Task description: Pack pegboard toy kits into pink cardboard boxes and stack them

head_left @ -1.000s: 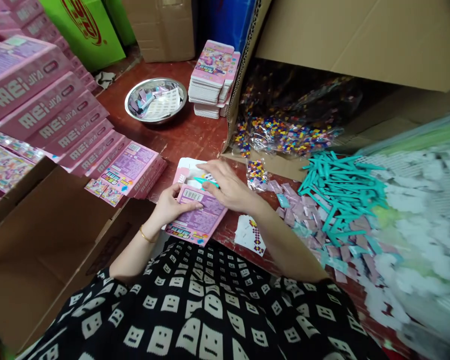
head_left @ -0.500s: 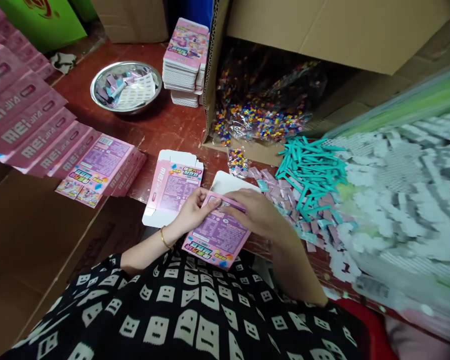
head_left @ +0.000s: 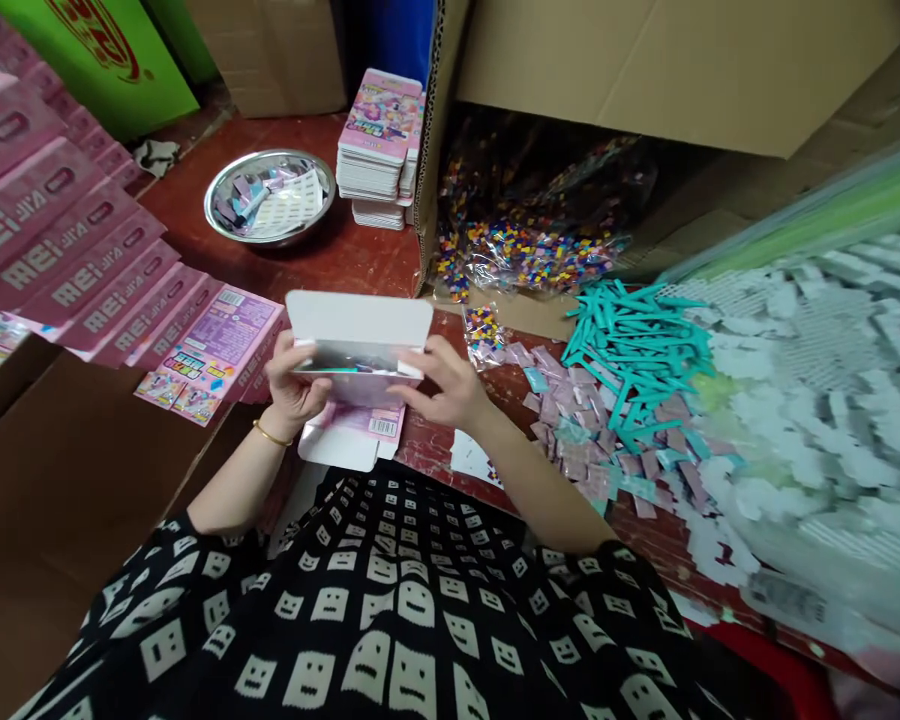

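Observation:
An open pink box (head_left: pixel 360 388) is raised in front of me, its white top flap (head_left: pixel 360 318) standing up at the far side. Small items, one of them teal, show inside its mouth. My left hand (head_left: pixel 294 380) grips the left end between thumb and fingers. On the right end, my right hand (head_left: pixel 441 380) pinches the side near a small flap. Partly hidden beneath the held box, a flattened pink carton (head_left: pixel 345 445) with white flaps lies at the table's near edge.
Pink boxes (head_left: pixel 120 265) are stacked at left. A metal bowl (head_left: pixel 217 205), a carton stack (head_left: pixel 375 165) and a cardboard box (head_left: pixel 630 70) with bead bags stand behind. Teal pens (head_left: pixel 634 340), small packets (head_left: pixel 570 430) and white pieces (head_left: pixel 810 400) lie at right.
The box has been lifted and turned from printed face up to its open end facing me. My hands have moved apart to its two ends, the left one going left.

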A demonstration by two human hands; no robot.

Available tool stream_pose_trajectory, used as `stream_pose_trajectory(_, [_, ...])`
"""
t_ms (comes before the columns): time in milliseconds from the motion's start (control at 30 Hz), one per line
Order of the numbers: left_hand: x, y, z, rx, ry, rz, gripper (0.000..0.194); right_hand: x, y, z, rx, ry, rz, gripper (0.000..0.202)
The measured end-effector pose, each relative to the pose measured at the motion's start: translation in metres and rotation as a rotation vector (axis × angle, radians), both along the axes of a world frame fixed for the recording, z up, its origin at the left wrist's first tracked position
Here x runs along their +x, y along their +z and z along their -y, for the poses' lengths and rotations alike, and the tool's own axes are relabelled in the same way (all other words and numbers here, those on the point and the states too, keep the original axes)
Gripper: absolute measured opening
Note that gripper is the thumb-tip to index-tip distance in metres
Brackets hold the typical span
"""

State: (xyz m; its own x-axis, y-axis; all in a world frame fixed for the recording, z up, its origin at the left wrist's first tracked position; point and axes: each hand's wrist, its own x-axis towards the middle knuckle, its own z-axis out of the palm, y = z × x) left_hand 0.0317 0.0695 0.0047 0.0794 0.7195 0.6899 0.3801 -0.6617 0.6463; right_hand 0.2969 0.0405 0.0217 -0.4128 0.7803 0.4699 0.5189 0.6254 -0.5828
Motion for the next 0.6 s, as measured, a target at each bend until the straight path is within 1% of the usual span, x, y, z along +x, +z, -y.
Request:
stream_pose_trajectory(67, [-0.011,0.002,-0.003,0.169,-0.025,-0.160,0.033,-0.013,-0.014,-0.011,0.027,0.063,-0.017,0.031])
stream_pose_trajectory(100, [-0.013,0.004,-0.002,0.240,-0.008,-0.208,0.025,-0.018,-0.017,-0.014,0.060,0.085,-0.033,0.028])
stream_pose_trajectory(133, [-0.014,0.006,0.000,0.263,0.012,-0.225,0.021,-0.021,-0.018,-0.017,0.098,0.102,-0.053,0.025])
stream_pose_trajectory(167, [-0.014,0.008,0.003,0.262,0.030,-0.210,0.020,-0.024,-0.019,-0.018,0.133,0.110,-0.078,0.021])
stream_pose_trajectory(233, [-0.012,0.010,0.010,0.254,0.030,-0.117,0.030,-0.028,-0.018,-0.021,0.183,0.110,-0.147,0.018])
stream_pose_trajectory(300, [-0.013,0.011,0.015,0.260,-0.003,-0.050,0.033,-0.030,-0.017,-0.022,0.203,0.132,-0.203,0.022])
stream_pose_trajectory(333, [-0.015,0.013,0.016,0.256,-0.028,-0.067,0.031,-0.030,-0.015,-0.023,0.200,0.155,-0.205,0.027])
stream_pose_trajectory(400, [-0.021,0.018,0.020,0.234,-0.081,-0.161,0.029,-0.028,-0.008,-0.023,0.175,0.212,-0.155,0.040])
stream_pose_trajectory(467, [-0.027,0.027,0.025,0.180,-0.111,-0.242,0.032,-0.026,0.007,-0.021,0.130,0.268,-0.072,0.049])
stream_pose_trajectory(500, [-0.029,0.032,0.027,0.145,-0.118,-0.256,0.033,-0.025,0.016,-0.020,0.105,0.288,-0.037,0.048])
stream_pose_trajectory(600, [-0.028,0.046,0.034,-0.012,-0.150,-0.280,0.026,-0.025,0.042,-0.015,0.035,0.336,0.027,0.040])
